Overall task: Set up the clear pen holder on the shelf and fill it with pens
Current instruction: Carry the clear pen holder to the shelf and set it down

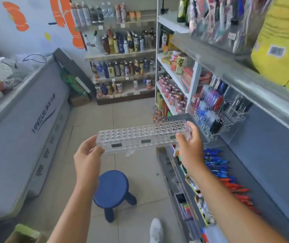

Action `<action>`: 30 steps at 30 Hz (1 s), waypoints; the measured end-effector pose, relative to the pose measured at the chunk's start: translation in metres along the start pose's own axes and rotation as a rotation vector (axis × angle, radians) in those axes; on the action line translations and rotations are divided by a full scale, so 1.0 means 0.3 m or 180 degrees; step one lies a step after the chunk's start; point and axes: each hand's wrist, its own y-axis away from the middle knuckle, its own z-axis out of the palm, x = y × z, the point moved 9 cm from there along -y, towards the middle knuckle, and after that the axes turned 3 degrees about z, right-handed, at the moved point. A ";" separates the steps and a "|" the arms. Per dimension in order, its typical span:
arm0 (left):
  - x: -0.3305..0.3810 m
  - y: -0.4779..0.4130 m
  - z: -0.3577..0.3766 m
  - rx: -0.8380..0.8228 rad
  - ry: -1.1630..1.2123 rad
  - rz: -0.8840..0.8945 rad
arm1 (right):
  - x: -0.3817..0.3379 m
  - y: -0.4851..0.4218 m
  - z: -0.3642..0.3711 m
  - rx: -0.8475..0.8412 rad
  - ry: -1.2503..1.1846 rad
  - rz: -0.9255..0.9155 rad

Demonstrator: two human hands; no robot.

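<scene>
1. Holding the clear pen holder [142,137] level at the centre of the frame, the left hand [87,155] grips its left end and the right hand [190,146] grips its right end. The fingers [97,151] of both hands are curled round the ends.
2. The holder is in the air above the tiled floor, just left of the shelf [243,167] that runs down the right of the frame. It is not yet set down there.
3. Loose blue and red pens [215,163] lie on that shelf at the lower right. Further along, at right centre, a stocked holder [208,109] stands full of pens.
4. The holder looks like stiff moulded plastic: probably light while empty, smooth enough to slip, and likely to crack if it drops onto the tiles.
5. Because it is long and narrow, a grip at both ends, as now, seems the surest. A one-handed grip would be best at the middle of the long side.
</scene>
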 end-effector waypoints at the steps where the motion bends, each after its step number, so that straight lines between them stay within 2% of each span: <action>1: -0.003 -0.061 0.052 -0.0075 -0.0001 -0.0011 | 0.009 -0.062 0.011 0.0037 0.0022 -0.0007; 10: -0.011 -0.556 0.486 -0.0573 -0.0098 -0.0272 | 0.058 -0.453 0.032 0.0524 0.0287 0.0267; 19: -0.042 -0.891 0.954 -0.0869 -0.0131 -0.0367 | 0.199 -0.644 0.033 0.1190 0.0326 0.0588; 23: -0.134 -1.043 1.214 -0.1367 -0.0296 -0.0422 | 0.327 -0.687 0.054 0.1731 0.0303 0.0916; 30: -0.326 -1.284 1.636 -0.2598 -0.0437 -0.0196 | 0.444 -0.844 0.192 0.2798 0.0248 0.1276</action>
